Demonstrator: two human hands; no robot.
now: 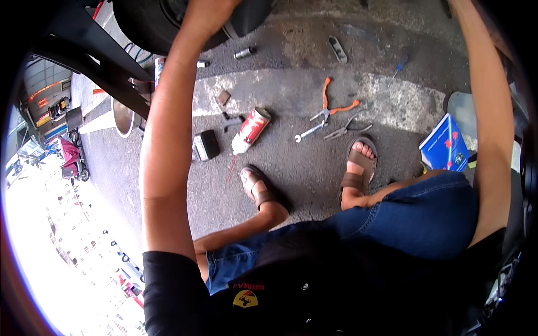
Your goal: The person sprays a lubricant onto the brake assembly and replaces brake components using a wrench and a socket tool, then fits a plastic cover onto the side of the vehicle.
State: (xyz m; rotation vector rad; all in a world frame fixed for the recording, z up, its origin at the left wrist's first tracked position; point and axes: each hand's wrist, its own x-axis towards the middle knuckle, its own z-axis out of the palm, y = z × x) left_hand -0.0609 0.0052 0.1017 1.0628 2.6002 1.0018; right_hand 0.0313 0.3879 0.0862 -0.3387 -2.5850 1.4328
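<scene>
My left arm reaches up past a black tyre (143,28) at the top left. The back of my left hand (212,11) shows at the upper edge beside the tyre, its fingers cut off, so its grip cannot be seen. On the right, my other arm stretches up along the side, and the right hand lies beyond the frame. Below on the ground are pliers with orange handles (326,111), a wrench (311,132) and grey pliers (347,129). A red and white spray can (251,131) lies on its side left of them.
A metal socket (243,53), a flat slotted metal piece (338,49) and a blue-handled screwdriver (400,65) lie farther off. A black block-shaped thing (206,144) sits near the can. A blue package (446,144) is at the right. Dark metal bars (98,64) cross the upper left.
</scene>
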